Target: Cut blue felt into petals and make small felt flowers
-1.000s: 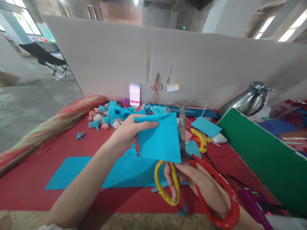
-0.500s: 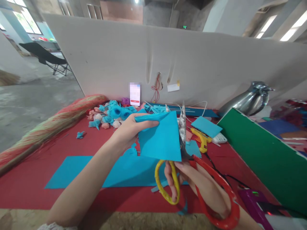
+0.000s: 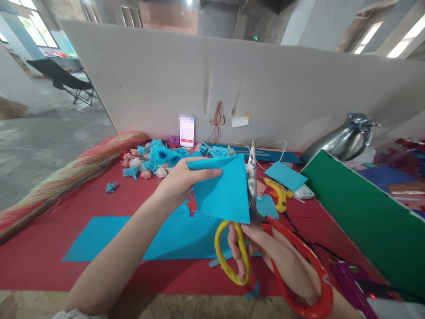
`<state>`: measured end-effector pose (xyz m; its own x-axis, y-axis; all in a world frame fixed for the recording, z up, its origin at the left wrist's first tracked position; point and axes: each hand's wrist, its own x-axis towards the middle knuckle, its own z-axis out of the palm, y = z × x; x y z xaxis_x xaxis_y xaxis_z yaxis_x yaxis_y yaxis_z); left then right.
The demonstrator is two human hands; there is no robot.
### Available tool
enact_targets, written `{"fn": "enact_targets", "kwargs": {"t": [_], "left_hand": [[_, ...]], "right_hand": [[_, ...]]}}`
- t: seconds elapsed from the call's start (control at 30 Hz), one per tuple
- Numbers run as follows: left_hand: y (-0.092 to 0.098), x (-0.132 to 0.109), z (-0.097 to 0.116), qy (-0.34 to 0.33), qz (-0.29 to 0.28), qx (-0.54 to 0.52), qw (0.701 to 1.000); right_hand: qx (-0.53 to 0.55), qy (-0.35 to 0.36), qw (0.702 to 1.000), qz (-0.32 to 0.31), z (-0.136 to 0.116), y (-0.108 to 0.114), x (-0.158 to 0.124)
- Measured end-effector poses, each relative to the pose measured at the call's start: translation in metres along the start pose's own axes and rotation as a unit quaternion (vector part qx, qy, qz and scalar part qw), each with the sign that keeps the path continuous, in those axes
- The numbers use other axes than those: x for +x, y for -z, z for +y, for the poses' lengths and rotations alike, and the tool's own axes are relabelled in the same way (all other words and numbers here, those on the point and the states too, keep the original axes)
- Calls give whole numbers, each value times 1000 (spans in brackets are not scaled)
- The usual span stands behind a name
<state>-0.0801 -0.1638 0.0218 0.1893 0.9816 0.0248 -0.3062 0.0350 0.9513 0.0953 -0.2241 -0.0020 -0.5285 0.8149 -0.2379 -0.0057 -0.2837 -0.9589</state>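
Observation:
My left hand (image 3: 184, 179) pinches a folded square of blue paper (image 3: 223, 195) by its upper left part, the thumb lying across its front. In my right hand (image 3: 254, 241) is a large pair of scissors (image 3: 252, 177), with one yellow-wrapped handle loop and one red one. Their worn blades point upward along the right edge of the folded paper; whether they touch it I cannot tell. Beneath both hands a long blue paper strip (image 3: 109, 239) lies flat on the red table cover (image 3: 40, 270).
Blue and pink paper flowers (image 3: 161, 155) are heaped at the back left, beside a rope-like bundle (image 3: 83, 164). A phone (image 3: 186, 130) leans on the partition. Rightward are a yellow glue gun (image 3: 280, 192), a green board (image 3: 358, 226), a metal jug (image 3: 338, 137) and a purple device (image 3: 352, 283).
The folded paper and scissor blades have shifted very slightly left. My left thumb reaches a little farther across the paper. Both hands keep their hold.

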Motion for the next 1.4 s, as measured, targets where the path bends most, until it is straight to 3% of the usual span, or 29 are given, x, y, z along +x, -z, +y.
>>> {"fn": "enact_targets", "kwargs": {"t": [0.2,0.3,0.37,0.43,0.47,0.5,0.57,0.63,0.67,0.7,0.83,0.9,1.0,1.03,1.1,1.17,1.23,1.4], "left_hand": [[9,2,7,-20,38,-1,999],[20,5,12,-96,127,4,987],[25,5,13,-189,215,35,958],[25,3,11,-313,291,118,896],[24,2,8,-386,301,181,853],[21,1,6,-463,280,247,804],[14,-3,0,-605,162,381,680],[6,-6,-8,-676,60,472,563],[2,-8,-11,-681,32,496,538],[0,-9,-15,-666,13,509,545],[-4,-12,-29,-450,-75,529,716],[-5,-11,-33,-400,-38,476,782],[-10,-7,-34,-374,79,307,872],[-13,-6,-33,-344,95,252,900],[-18,-4,-30,-234,59,163,957],[-22,-3,-28,-122,-5,104,987],[-23,-3,-27,-60,-32,63,996],[-20,-4,-33,18,0,32,999]], "right_hand": [[-27,12,999,-21,-5,1,-2],[-39,-10,999,-28,-8,3,-5],[-41,-12,999,-27,-9,6,-4],[-32,13,999,-11,-8,9,-2],[-17,35,999,1,-8,10,-1],[5,61,998,16,-8,11,1],[59,116,991,36,-8,13,3],[110,155,981,49,-11,16,3],[127,165,976,60,-13,18,2],[140,167,973,70,-15,20,2],[149,167,969,102,-23,27,2],[131,170,971,104,-25,29,2],[80,191,968,142,-26,32,2],[64,202,964,160,-25,33,2],[36,220,956,190,-23,37,2],[15,226,951,211,-21,41,3],[-4,225,947,229,-19,44,5],[-93,237,922,293,-20,40,12]]}}
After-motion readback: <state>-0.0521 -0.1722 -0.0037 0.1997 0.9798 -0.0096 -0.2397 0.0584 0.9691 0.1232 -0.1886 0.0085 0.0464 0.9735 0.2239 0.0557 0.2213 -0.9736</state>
